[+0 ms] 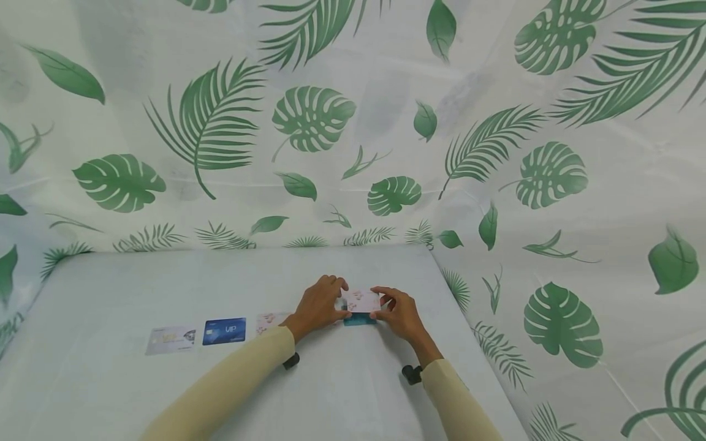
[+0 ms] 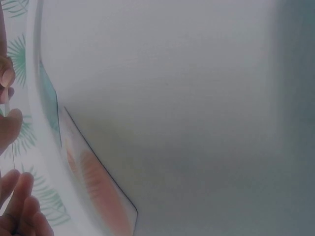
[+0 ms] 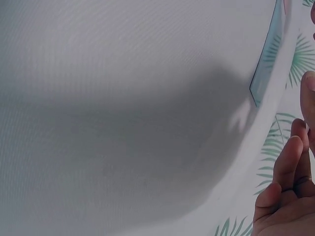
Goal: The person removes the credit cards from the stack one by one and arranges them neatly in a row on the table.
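A white card with a pink floral print (image 1: 363,301) is held up between both hands, face toward the head camera. My left hand (image 1: 318,305) pinches its left edge with thumb and fingers. On the opposite edge, my right hand (image 1: 401,312) pinches it the same way. Below and partly behind it lies a teal card (image 1: 360,320) on the table, mostly covered in the head view. Another pink floral card (image 1: 269,322) lies left of it, partly hidden by the left wrist. In the left wrist view, fingers (image 2: 22,201) show at the left border.
Further left on the white tabletop (image 1: 99,386) lie a blue VIP card (image 1: 223,331) and a silver-grey card (image 1: 171,340), roughly in a row with the others. A leaf-printed curtain (image 1: 386,141) rises behind the table and along its right side.
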Available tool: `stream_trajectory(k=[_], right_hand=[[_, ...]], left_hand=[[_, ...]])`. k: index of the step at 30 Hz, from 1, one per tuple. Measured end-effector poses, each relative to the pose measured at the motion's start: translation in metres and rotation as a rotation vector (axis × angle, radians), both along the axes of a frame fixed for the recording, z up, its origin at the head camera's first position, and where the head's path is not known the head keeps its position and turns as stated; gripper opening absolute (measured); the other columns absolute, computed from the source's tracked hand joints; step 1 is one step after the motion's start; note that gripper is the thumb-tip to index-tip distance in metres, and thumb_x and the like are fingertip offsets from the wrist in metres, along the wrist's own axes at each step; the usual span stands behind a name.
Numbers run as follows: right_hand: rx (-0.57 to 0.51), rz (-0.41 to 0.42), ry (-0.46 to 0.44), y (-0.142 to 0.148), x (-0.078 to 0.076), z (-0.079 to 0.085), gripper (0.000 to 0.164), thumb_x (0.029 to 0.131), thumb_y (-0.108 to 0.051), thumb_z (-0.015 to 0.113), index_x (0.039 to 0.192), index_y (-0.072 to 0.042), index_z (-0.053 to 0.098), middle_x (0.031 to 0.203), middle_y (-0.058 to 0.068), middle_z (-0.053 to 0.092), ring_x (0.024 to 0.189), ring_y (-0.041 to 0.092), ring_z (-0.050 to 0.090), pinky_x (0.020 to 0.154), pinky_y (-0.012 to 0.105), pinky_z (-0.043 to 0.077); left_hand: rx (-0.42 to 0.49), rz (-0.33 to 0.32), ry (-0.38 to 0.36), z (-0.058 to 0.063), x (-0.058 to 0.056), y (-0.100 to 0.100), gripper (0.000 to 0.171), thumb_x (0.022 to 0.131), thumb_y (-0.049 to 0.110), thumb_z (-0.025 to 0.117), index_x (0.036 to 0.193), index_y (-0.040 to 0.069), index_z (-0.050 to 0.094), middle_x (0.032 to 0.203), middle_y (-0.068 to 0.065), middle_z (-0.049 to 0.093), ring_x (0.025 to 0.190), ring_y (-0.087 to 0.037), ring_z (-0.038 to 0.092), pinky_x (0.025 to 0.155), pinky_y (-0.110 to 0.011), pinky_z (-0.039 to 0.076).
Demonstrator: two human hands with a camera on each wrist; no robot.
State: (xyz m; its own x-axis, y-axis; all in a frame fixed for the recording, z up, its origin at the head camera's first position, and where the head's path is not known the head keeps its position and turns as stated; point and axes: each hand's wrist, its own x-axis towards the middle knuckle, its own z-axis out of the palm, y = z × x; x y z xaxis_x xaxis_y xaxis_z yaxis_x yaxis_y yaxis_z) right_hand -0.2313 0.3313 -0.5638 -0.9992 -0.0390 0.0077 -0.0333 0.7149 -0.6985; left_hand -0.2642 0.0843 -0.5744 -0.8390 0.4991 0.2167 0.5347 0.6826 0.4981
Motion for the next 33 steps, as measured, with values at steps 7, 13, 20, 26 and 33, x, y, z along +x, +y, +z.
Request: stream_trajectory(k=[7, 13, 20, 26, 33], right_hand=[[0.015, -0.007, -0.003, 0.002, 0.001, 0.002, 0.059, 0.082, -0.01, 0.091, 0.136, -0.023, 0.073, 0.1, 0.007, 0.066, 0.086, 0.018, 0.053, 0.074, 0.026, 0.045], [0.012, -0.018, -0.011, 0.003, 0.002, 0.004, 0.06, 0.083, -0.01, 0.091, 0.138, -0.022, 0.072, 0.102, 0.008, 0.067, 0.087, 0.019, 0.053, 0.075, 0.026, 0.045], [0.015, -0.037, -0.01, 0.005, 0.003, 0.006, 0.06, 0.083, -0.009, 0.091, 0.139, -0.023, 0.071, 0.102, 0.007, 0.067, 0.088, 0.019, 0.054, 0.076, 0.026, 0.046], [0.011, -0.05, -0.006, 0.008, 0.003, 0.005, 0.062, 0.083, -0.009, 0.091, 0.141, -0.02, 0.069, 0.102, 0.007, 0.068, 0.087, 0.02, 0.054, 0.075, 0.026, 0.047], [0.018, -0.071, 0.002, 0.012, 0.003, 0.005, 0.064, 0.083, -0.009, 0.091, 0.142, -0.02, 0.068, 0.103, 0.008, 0.068, 0.087, 0.021, 0.055, 0.074, 0.026, 0.047]], left_hand=[[0.016, -0.007, 0.016, 0.001, 0.0, 0.003, 0.054, 0.085, 0.04, 0.09, 0.127, 0.015, 0.066, 0.108, -0.002, 0.07, 0.101, -0.017, 0.06, 0.087, -0.031, 0.059], [0.014, -0.001, 0.01, 0.002, 0.0, 0.006, 0.053, 0.086, 0.039, 0.09, 0.127, 0.015, 0.067, 0.107, -0.001, 0.07, 0.101, -0.017, 0.06, 0.087, -0.032, 0.058], [0.02, 0.0, 0.015, 0.002, 0.0, 0.01, 0.052, 0.086, 0.039, 0.09, 0.126, 0.015, 0.067, 0.106, -0.001, 0.07, 0.1, -0.016, 0.06, 0.085, -0.031, 0.058], [0.036, -0.002, 0.019, 0.0, 0.0, 0.014, 0.052, 0.085, 0.037, 0.091, 0.126, 0.013, 0.067, 0.106, -0.002, 0.07, 0.099, -0.017, 0.059, 0.085, -0.032, 0.057], [0.033, 0.007, 0.03, 0.0, 0.0, 0.019, 0.053, 0.085, 0.04, 0.09, 0.125, 0.014, 0.067, 0.106, -0.001, 0.07, 0.098, -0.015, 0.058, 0.085, -0.03, 0.057]])
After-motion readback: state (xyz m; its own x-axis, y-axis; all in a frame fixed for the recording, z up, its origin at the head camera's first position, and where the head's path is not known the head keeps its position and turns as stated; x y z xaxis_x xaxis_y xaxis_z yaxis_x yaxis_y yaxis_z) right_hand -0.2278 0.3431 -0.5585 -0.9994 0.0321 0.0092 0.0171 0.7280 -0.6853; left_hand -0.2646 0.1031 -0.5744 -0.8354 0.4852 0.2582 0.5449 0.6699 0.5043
